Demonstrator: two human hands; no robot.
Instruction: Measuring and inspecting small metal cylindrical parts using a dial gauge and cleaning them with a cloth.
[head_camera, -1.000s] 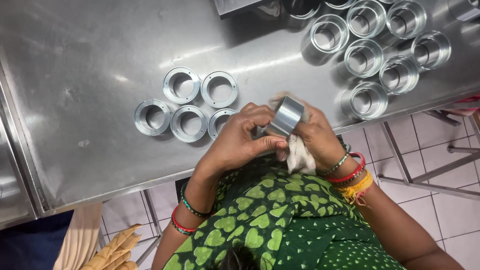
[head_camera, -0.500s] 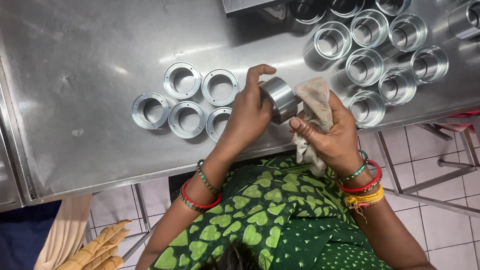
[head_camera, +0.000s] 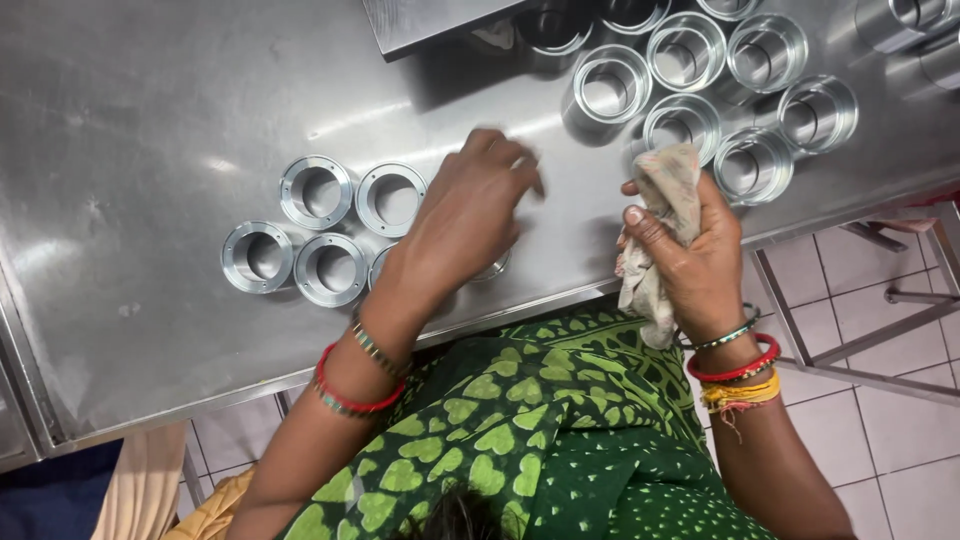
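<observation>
Steel table (head_camera: 150, 110), rings either side, hands in the middle.
Left hand (head_camera: 465, 215) lay fingers-down over a metal ring (head_camera: 492, 268) at the table's near edge, covering most of it; whether it gripped, I couldn't tell. Four flat rings (head_camera: 317, 192) sat just left, tall rings (head_camera: 685, 50) crowded upper right. Right hand (head_camera: 690, 255) was clenched round a rag (head_camera: 655, 215).

Workshop: steel bench (head_camera: 150, 120), rows of machined metal rings (head_camera: 320, 225) and sleeves (head_camera: 700, 90), tiled floor (head_camera: 880, 400).
</observation>
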